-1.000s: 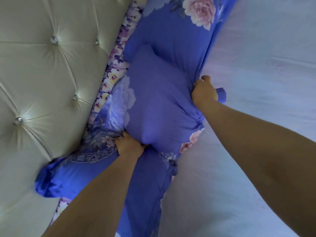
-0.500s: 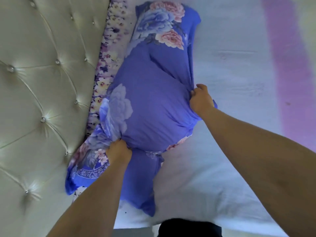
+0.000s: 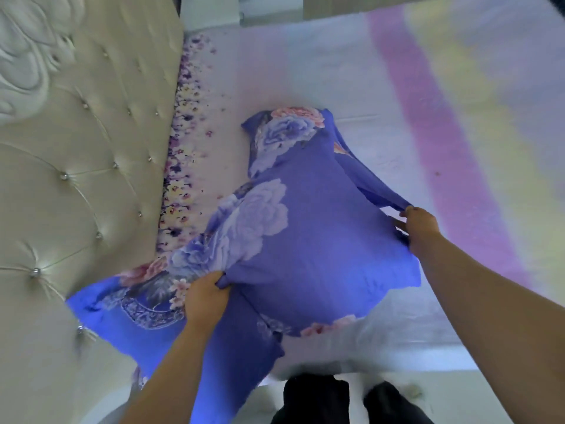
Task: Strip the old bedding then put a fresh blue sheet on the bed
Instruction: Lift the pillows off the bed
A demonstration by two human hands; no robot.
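Above the bed sheet (image 3: 305,71), both hands grip a blue floral pillow (image 3: 305,240).

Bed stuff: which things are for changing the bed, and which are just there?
For the job:
- blue flowery pillow, gripped by the left hand and right hand
- second blue pillow underneath
- old pale sheet with the pink stripe

Just there:
- padded headboard
- the person's dark trousers

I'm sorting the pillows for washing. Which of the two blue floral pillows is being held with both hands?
The upper pillow, lifted off the bed: the left hand and right hand grip its edges. The other pillow lies beneath, by the headboard.
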